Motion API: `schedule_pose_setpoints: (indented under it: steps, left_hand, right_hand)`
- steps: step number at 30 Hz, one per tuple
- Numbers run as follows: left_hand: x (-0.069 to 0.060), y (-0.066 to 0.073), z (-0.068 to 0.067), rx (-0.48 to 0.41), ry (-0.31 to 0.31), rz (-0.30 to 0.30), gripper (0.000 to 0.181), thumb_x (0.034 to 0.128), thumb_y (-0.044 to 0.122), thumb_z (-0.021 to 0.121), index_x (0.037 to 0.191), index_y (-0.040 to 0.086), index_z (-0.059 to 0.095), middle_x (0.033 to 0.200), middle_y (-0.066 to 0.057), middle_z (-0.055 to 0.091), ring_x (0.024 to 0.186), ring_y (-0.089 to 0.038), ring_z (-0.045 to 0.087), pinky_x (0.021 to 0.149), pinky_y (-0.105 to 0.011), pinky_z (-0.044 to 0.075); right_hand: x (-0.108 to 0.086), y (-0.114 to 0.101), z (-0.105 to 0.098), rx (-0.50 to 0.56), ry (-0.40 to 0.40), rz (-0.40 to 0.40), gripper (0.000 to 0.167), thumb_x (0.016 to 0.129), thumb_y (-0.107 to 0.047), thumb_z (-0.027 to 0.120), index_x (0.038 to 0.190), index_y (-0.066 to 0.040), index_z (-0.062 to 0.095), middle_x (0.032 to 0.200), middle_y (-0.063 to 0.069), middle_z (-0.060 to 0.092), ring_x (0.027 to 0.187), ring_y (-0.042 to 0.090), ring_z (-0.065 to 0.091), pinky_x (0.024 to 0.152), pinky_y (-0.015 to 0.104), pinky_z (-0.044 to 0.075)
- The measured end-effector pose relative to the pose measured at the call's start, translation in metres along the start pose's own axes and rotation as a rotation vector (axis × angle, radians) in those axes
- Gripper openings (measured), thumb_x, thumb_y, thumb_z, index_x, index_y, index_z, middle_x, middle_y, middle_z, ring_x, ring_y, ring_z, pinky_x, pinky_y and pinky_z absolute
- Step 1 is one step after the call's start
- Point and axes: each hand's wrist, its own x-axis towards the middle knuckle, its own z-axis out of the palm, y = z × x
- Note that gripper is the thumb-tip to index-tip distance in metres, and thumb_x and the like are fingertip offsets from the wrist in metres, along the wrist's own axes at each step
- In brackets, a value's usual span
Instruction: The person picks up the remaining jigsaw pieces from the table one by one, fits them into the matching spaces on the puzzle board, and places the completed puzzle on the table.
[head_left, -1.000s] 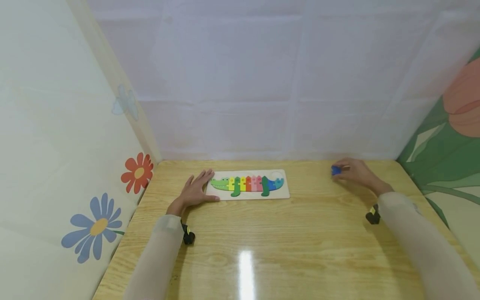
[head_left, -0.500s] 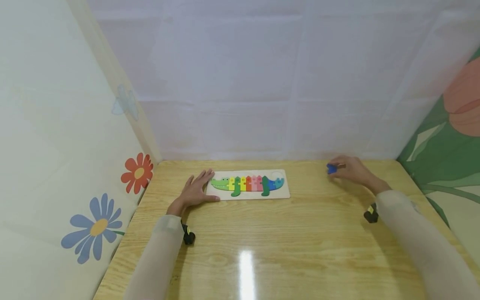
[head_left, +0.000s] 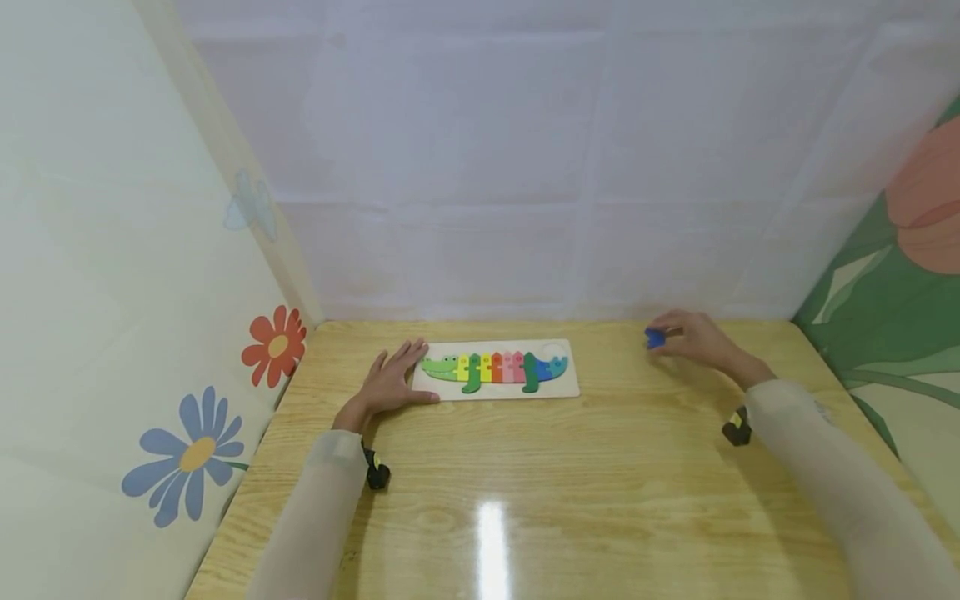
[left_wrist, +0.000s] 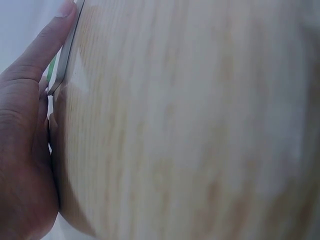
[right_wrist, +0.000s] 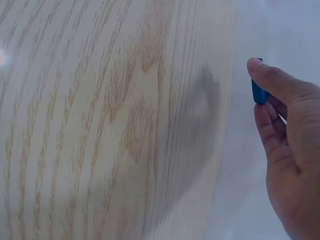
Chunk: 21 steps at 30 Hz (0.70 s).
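A pale wooden puzzle board (head_left: 498, 395) lies near the back of the table, bearing a crocodile puzzle (head_left: 506, 367) of coloured pieces from a green head to a blue tail. My left hand (head_left: 388, 385) rests at the board's left end, fingers spread and straight, the thumb along its front corner. In the left wrist view the thumb lies against the edge of the board (left_wrist: 64, 62). Off to the right, my right hand (head_left: 693, 340) pinches a small blue puzzle piece (head_left: 655, 337) between thumb and fingers. The right wrist view shows that blue piece (right_wrist: 259, 92) edge-on, raised above the table.
The wood-grain table (head_left: 570, 483) meets a white cloth backdrop (head_left: 480, 167) just behind the board. Flower-printed sheets (head_left: 82, 292) stand at the left and right sides. A black wrist camera (head_left: 377, 471) sits by the left cuff, another by the right.
My right hand has moved slightly left with the blue puzzle piece in its fingers. The left hand and the board have stayed in place.
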Motion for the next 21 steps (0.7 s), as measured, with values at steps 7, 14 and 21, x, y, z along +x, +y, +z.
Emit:
schedule_pose_setpoints:
  steps: [7,14,21]
  left_hand:
    - [-0.001,0.0,0.0,0.002,-0.003,0.002,0.114,0.0859,0.06,0.082,0.17,0.011,0.023,0.178,-0.01,0.015,0.165,-0.034,0.008,0.128,-0.063,-0.003]
    - [-0.001,0.001,-0.001,0.0,-0.001,0.0,0.114,0.0856,0.059,0.083,0.17,0.011,0.024,0.178,-0.01,0.015,0.164,-0.034,0.008,0.128,-0.062,-0.004]
    - [0.001,-0.002,0.001,0.013,0.0,-0.008,0.115,0.0851,0.061,0.083,0.17,0.012,0.023,0.178,-0.01,0.015,0.164,-0.035,0.008,0.128,-0.063,-0.003]
  right_hand:
    - [0.003,-0.006,0.004,-0.011,-0.01,-0.019,0.045,0.087,-0.004,0.087,0.127,0.008,0.07,0.126,0.028,0.069,0.114,0.048,0.069,0.098,0.061,0.056]
    - [0.009,-0.012,0.008,-0.011,0.0,-0.096,0.043,0.084,0.001,0.088,0.123,0.009,0.072,0.123,0.027,0.071,0.109,0.045,0.071,0.099,0.059,0.056]
    - [0.014,-0.013,0.012,-0.026,0.024,-0.168,0.044,0.079,0.005,0.089,0.119,0.011,0.073,0.119,0.027,0.073,0.105,0.044,0.072,0.095,0.056,0.058]
